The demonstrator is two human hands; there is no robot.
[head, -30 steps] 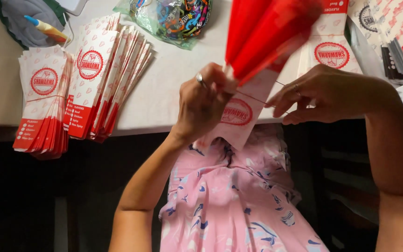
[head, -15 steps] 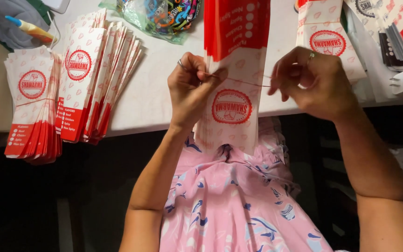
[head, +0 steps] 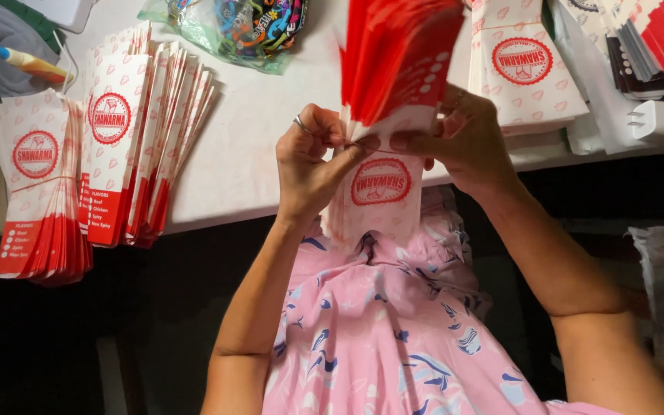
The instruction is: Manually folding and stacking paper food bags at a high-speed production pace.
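At frame centre, the left hand (head: 309, 165) and right hand (head: 463, 142) are pinching a stack of paper sleeves (head: 382, 165), fingers clamped, apparently binding it; a firm grip seems needed.

Single view, from a camera worn on the person's head. It looks steeply down and slightly forward over the person's own lap toward the near edge of a white table (head: 255, 154), which crosses the upper third of the frame. The view is close: the left hand (head: 313, 165) and right hand (head: 466, 142) meet just in front of that table edge, near the frame centre, and fill much of the middle. Both forearms enter from the bottom, below the table edge. Beyond the edge, only a shallow strip of tabletop shows before the top border. No second view is supplied, so no region is shared.
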